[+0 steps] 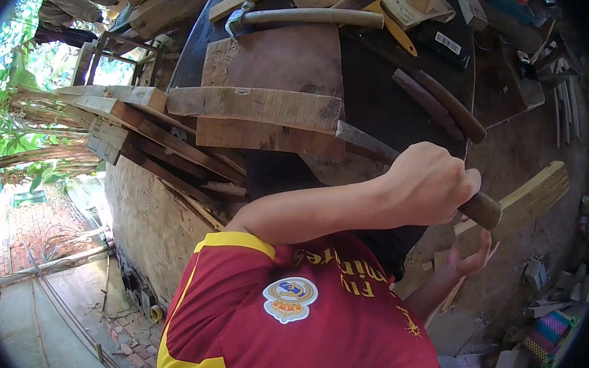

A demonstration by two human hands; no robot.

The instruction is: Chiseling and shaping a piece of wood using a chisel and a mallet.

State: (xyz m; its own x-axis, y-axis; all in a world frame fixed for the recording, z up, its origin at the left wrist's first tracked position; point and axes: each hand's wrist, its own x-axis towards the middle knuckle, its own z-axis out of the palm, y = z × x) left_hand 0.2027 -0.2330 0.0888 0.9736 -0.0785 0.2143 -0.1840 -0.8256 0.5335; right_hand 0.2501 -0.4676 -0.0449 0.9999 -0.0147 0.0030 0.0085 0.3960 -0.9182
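My left hand [429, 184] is wrapped round the handle of a chisel [367, 145], whose butt sticks out past the fist. The chisel's blade points left, its tip at the right end of a wooden bar [256, 105]. That bar lies across a flat board [287, 59] on the dark bench. Lower right, my right hand [468, 256] has its fingers at the lower end of a squared wooden block [521, 202], which slants up to the right beside the chisel handle. Part of that grip is hidden.
A hammer [307, 17] lies on the board's far part. Two dark wooden-handled tools [446, 106], a yellow-handled brush [396, 33] and a black box [447, 47] lie at the right. Long timbers [153, 131] jut out left. Wood offcuts [419, 10] crowd the far side.
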